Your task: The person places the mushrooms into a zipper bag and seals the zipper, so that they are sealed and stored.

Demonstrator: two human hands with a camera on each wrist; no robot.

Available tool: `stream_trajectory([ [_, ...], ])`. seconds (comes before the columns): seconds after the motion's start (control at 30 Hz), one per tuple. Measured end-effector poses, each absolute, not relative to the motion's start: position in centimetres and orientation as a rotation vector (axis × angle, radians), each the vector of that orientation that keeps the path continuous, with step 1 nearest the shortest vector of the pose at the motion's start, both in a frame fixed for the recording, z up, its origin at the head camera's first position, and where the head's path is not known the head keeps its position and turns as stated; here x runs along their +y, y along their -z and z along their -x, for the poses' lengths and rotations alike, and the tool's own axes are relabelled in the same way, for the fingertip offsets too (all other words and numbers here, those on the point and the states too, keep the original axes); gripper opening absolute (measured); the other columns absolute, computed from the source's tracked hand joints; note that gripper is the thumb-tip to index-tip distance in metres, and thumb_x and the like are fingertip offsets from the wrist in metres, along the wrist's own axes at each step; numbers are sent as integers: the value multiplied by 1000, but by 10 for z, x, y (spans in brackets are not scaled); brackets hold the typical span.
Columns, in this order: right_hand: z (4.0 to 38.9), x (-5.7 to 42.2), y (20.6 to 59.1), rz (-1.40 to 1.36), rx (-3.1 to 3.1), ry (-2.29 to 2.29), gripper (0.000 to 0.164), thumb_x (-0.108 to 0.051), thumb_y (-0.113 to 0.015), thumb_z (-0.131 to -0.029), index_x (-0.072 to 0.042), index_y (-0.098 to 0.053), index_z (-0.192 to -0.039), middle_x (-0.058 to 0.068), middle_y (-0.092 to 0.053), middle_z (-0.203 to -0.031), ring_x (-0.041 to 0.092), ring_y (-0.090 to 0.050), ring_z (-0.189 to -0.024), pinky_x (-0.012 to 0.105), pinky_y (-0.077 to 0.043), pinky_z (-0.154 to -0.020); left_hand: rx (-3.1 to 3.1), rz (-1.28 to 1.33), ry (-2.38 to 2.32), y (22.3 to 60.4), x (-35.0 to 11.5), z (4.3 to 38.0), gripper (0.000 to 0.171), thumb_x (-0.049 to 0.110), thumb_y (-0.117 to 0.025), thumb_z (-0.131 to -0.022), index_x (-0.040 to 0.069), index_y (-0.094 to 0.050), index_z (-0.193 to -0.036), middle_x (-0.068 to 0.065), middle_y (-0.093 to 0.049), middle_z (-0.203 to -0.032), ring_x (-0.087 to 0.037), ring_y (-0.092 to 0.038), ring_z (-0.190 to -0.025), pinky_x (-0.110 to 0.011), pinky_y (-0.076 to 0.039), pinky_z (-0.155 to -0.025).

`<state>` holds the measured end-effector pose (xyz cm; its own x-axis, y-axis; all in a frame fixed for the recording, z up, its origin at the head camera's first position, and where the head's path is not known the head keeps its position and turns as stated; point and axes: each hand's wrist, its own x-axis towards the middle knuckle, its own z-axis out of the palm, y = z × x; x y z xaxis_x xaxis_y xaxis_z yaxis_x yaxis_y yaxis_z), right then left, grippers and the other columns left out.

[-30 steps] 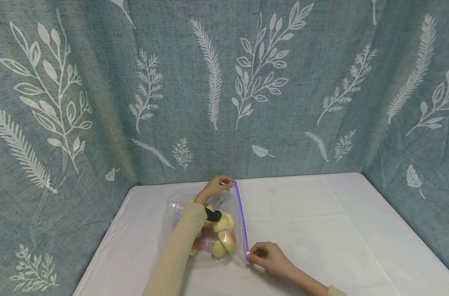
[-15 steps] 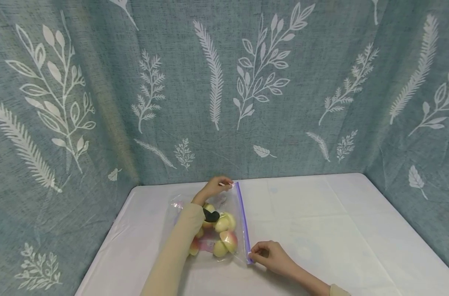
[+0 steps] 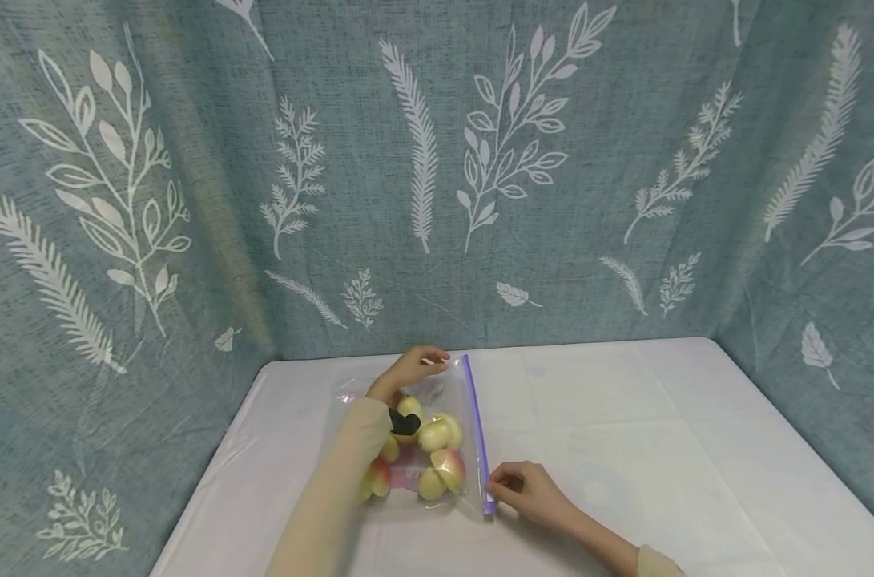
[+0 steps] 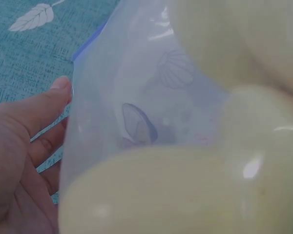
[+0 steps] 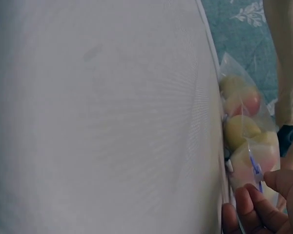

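A clear zip bag point(image 3: 437, 389) lies on the white table with several yellow-and-red fruits point(image 3: 440, 433) inside. Its purple zip strip point(image 3: 476, 417) runs along the right side. At the strip's near end, my right hand point(image 3: 526, 489) pinches the small white slider point(image 5: 259, 174) between thumb and forefinger. My left hand point(image 3: 416, 367) reaches across the bag to its far edge, just left of the strip. In the left wrist view, the thumb tip point(image 4: 62, 83) is right at the bag's edge, and the loosely bent fingers lie outside it.
The white table point(image 3: 624, 433) stretches right of the bag. A blue-green curtain point(image 3: 437, 200) with white leaf prints stands along its back and sides. A black band point(image 3: 405, 422) sits at the left wrist, over the bag.
My left fingers have drawn slightly left, away from the zip strip's far end. My right fingers have moved a little farther back along the strip from its near end.
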<state>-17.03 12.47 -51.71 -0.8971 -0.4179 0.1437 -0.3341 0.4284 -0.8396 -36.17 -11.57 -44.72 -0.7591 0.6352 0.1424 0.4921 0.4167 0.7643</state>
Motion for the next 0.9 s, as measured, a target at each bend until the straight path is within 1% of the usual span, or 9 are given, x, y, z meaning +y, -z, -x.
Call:
stream_trajectory([
  [0.07,171,125,517,686,2584,1481,16,-26,-62,-88,-12,-69,-85,-5,-67,-76,1,-59,-67,18,-51,-64,2481,-1021,-1268,455,-119,370,33,17,-57,-93,-6,-58,-116,-21,-60,-116,-32,-56,-106,-42,-48,-91],
  [0.1,172,125,517,686,2588,1477,16,-26,-62,-88,-12,-69,-85,-5,-67,-76,1,-59,-67,18,-51,-64,2452,-1083,-1298,467,-123,383,35,26,-57,-93,0,-61,-115,-15,-62,-114,-27,-58,-104,-37,-49,-89],
  [0.2,173,125,517,697,2604,1463,16,-25,-63,-88,-11,-69,-84,-5,-66,-75,0,-58,-65,18,-51,-62,2431,-1132,-1310,472,-128,389,38,33,-60,-90,3,-63,-114,-11,-63,-111,-21,-59,-102,-34,-50,-87],
  [0.3,174,125,517,707,2625,1448,15,-24,-63,-88,-11,-69,-84,-4,-67,-74,-1,-58,-64,18,-51,-61,2459,-1120,-1281,466,-127,381,36,26,-58,-92,-2,-60,-114,-17,-62,-112,-27,-58,-102,-38,-50,-88],
  [0.33,174,125,516,712,2629,1446,15,-24,-63,-88,-10,-69,-84,-4,-67,-74,0,-58,-64,18,-51,-60,2485,-1053,-1248,454,-126,368,34,18,-56,-93,-8,-57,-115,-23,-59,-114,-34,-56,-105,-43,-48,-91],
  [0.37,175,125,515,711,2632,1444,15,-24,-64,-88,-10,-69,-84,-3,-67,-74,0,-59,-64,17,-50,-60,2502,-1032,-1227,447,-125,361,32,13,-55,-93,-10,-56,-115,-26,-58,-114,-37,-55,-106,-44,-48,-91],
  [0.43,175,125,514,714,2637,1441,14,-22,-64,-88,-10,-69,-84,-3,-68,-74,1,-59,-64,17,-50,-59,2523,-1012,-1208,443,-124,356,31,9,-53,-93,-12,-54,-116,-28,-56,-115,-39,-54,-107,-44,-48,-91],
  [0.6,177,128,513,699,2668,1415,12,-21,-63,-88,-10,-68,-84,-2,-68,-74,2,-60,-63,18,-50,-58,2533,-950,-1204,446,-126,358,32,12,-55,-93,-8,-55,-118,-24,-57,-117,-37,-55,-107,-40,-49,-91],
  [0.9,185,135,511,701,2788,1345,10,-23,-64,-87,-14,-68,-85,-6,-67,-74,-2,-58,-61,18,-49,-58,2589,-919,-1194,446,-130,356,32,13,-54,-94,-8,-55,-119,-24,-57,-119,-37,-55,-108,-40,-48,-91],
])
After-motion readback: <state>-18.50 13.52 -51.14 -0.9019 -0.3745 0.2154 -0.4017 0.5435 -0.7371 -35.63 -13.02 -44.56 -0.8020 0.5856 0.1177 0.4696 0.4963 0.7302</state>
